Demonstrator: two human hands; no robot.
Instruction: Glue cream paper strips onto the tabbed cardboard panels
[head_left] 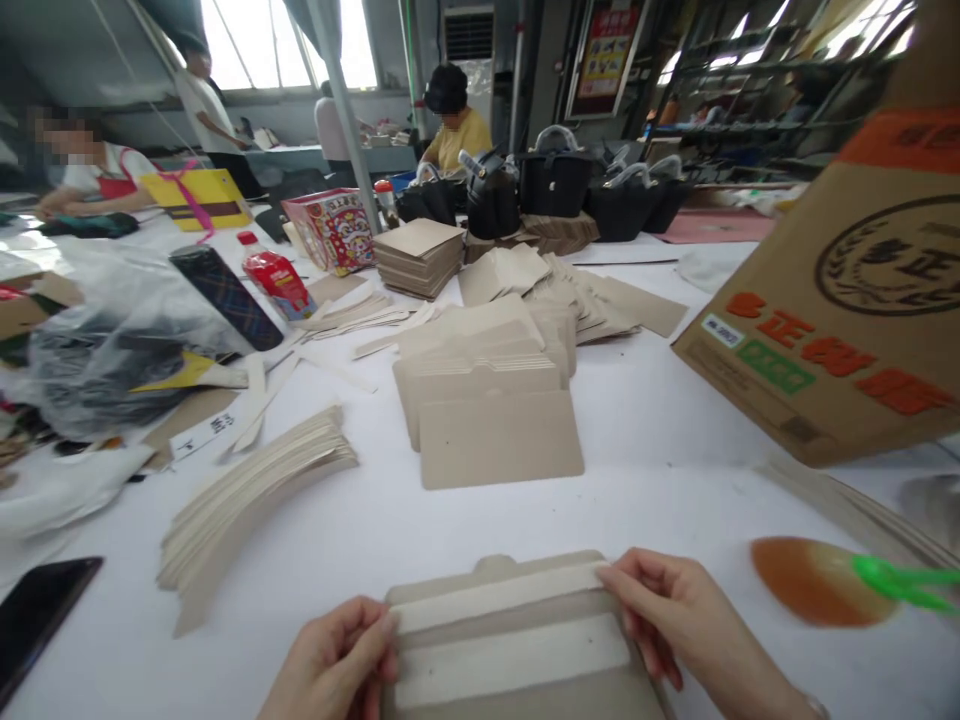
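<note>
At the front edge of the view lies a grey-beige cardboard panel (525, 698) with rounded corners and a small tab at its far side. Two off-white strips cross it: a lower strip (517, 660) lying flat and an upper strip (499, 598) near the far edge. My left hand (337, 655) is closed, thumb and fingers pinching the upper strip's left end against the panel. My right hand (675, 610) pinches that strip's right end at the panel's far right corner, its other fingers curled beside the edge. The panel's near edge is cut off by the frame.
Overlapping cardboard panels (499, 440) lie ahead, a fanned bundle of strips (259, 490) to the left. A phone (45, 620) is at far left; an orange-brown oval object (814, 580) with a green handle and a large carton (840, 300) stand right. Black bags (555, 180) and people are behind.
</note>
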